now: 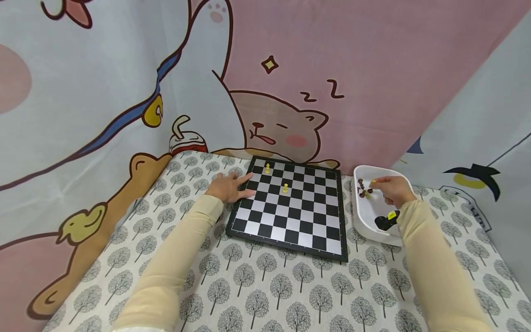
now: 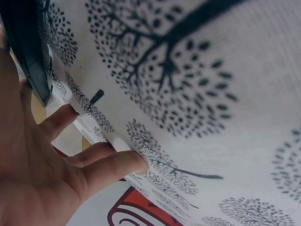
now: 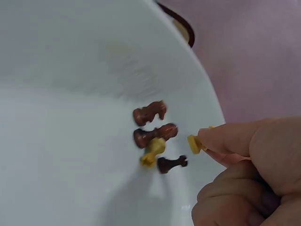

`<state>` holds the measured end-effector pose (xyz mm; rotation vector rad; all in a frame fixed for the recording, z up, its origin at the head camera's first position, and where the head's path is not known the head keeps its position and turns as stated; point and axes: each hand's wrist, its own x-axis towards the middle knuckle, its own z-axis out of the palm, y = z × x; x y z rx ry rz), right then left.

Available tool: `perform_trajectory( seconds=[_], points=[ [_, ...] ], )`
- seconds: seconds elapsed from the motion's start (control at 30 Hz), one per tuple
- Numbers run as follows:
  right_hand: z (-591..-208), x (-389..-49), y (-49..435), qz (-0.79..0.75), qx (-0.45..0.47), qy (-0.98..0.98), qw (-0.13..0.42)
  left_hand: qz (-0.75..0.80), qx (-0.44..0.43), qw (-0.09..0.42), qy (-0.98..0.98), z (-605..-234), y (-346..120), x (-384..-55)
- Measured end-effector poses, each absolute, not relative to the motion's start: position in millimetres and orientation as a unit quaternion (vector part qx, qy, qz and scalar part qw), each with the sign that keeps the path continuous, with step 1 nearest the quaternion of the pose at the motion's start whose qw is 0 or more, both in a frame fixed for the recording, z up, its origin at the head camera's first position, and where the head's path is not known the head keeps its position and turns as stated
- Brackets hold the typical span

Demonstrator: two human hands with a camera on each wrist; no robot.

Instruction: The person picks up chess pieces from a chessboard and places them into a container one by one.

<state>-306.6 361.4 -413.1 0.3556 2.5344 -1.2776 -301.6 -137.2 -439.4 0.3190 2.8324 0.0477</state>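
A yellow chess piece [image 3: 194,144] is pinched between the thumb and index finger of my right hand [image 1: 395,189], over the white bin [image 1: 359,223]. In the right wrist view, brown chess pieces [image 3: 149,112] and another yellow chess piece [image 3: 154,151] lie on their sides in the bin close to those fingertips. My left hand [image 1: 226,187] rests at the left edge of the black-and-white chessboard [image 1: 289,213], with its fingers spread. Two yellow pawns stand on the board, one pawn [image 1: 267,168] near the far left corner, the other pawn [image 1: 285,188] nearer the middle.
A black object with a yellow patch [image 1: 383,223] lies in the near part of the bin, partly behind the right wrist. Tree-patterned cloth [image 1: 282,286] covers the table. A cartoon-printed curtain [image 1: 365,92] hangs right behind the board and bin.
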Motion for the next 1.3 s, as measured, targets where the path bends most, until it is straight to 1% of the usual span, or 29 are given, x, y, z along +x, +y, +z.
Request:
perform_trajectory(
  seconds=[0.2, 0.53, 0.9, 1.1, 1.3],
  points=[
    [-422, -306, 366, -0.45, 0.123, 0.867, 0.175, 0.013, 0.11, 0.146, 0.983, -439, -137, -302],
    [-420, -307, 363, -0.432, 0.126, 0.877, 0.168, 0.011, 0.109, 0.142, 0.984, -440, -138, -302],
    [-417, -310, 364, -0.422, 0.113, 0.881, 0.181, 0.005, 0.11, 0.145, 0.983, -442, -137, -303],
    [-415, -310, 359, -0.429, 0.097, 0.884, 0.161, 0.009, 0.108, 0.149, 0.983, -443, -136, -301],
    [-405, -311, 344, -0.419, 0.081, 0.896, 0.121, 0.009, 0.109, 0.14, 0.984, -441, -136, -302]
  ],
)
